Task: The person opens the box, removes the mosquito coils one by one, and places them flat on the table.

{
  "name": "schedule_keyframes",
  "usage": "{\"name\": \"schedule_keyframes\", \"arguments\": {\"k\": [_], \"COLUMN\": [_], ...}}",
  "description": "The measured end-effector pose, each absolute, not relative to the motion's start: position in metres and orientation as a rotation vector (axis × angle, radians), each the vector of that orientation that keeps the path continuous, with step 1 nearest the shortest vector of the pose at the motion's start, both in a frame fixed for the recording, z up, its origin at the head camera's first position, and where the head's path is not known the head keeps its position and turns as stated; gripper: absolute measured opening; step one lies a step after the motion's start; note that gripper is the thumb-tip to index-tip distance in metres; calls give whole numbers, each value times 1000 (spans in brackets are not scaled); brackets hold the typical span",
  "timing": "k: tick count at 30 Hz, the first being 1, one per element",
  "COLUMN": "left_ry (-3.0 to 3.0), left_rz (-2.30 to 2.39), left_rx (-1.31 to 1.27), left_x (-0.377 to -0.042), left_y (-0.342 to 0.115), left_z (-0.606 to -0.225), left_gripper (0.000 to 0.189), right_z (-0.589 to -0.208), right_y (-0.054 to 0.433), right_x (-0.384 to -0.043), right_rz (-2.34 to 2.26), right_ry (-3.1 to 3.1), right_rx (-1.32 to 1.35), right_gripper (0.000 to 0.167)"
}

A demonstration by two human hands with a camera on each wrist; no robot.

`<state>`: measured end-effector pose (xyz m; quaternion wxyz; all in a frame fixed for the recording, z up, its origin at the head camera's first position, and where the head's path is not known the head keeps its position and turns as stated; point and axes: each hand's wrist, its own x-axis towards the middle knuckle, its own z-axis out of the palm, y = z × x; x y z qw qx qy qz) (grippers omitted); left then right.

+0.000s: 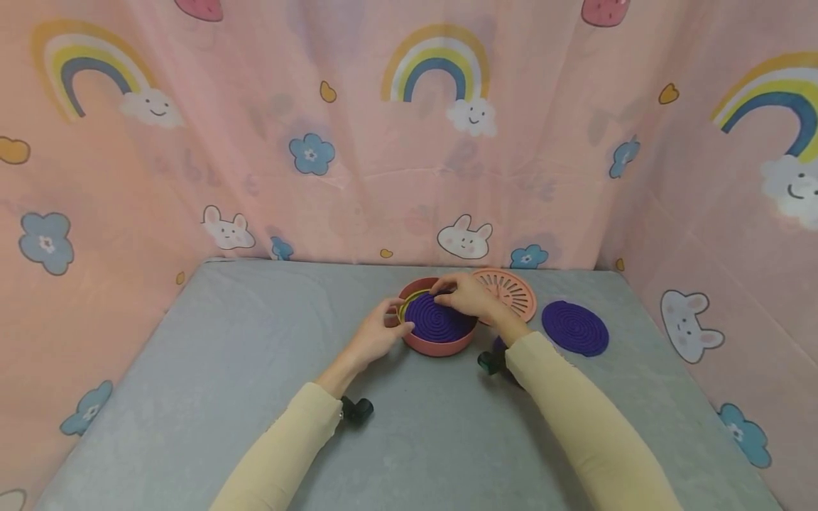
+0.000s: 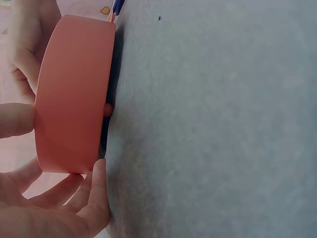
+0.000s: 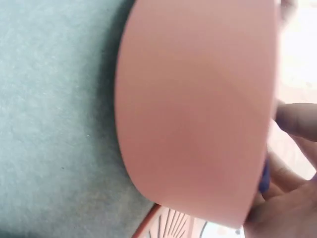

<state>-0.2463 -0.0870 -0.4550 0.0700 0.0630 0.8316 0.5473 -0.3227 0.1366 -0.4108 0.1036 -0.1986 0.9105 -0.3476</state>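
Note:
A round salmon-pink box (image 1: 438,349) stands on the table, its side filling much of both wrist views. A purple spiral coaster (image 1: 437,319) lies tilted in its opening, with the edge of a yellow coaster (image 1: 404,304) showing at the left. My left hand (image 1: 377,333) holds the box at its left side, thumb at the front rim and fingers bent along the wall, as the left wrist view also shows. From the far right, my right hand (image 1: 465,294) reaches over the rim and pinches the purple coaster's edge.
Behind the box on the right lies a slotted pink lid (image 1: 511,292). Another purple spiral coaster (image 1: 575,328) is flat on the grey table (image 1: 192,397) farther right. A bit of purple (image 1: 499,344) shows beside my right wrist. A patterned pink curtain (image 1: 383,199) encloses the table.

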Motion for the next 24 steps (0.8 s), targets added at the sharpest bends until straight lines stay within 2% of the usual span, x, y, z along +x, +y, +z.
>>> {"name": "schedule_keyframes", "arguments": {"k": [24], "left_ry": [2509], "left_rz": [1652], "left_rx": [192], "left_x": [-247], "left_y": [-85], "left_z": [-458], "left_gripper": [54], "right_z": [-385], "right_y": [175], "right_x": [-304], "right_rz": [-1385], "right_ry": [2510], "right_rx": [-420], "right_gripper": [26]}}
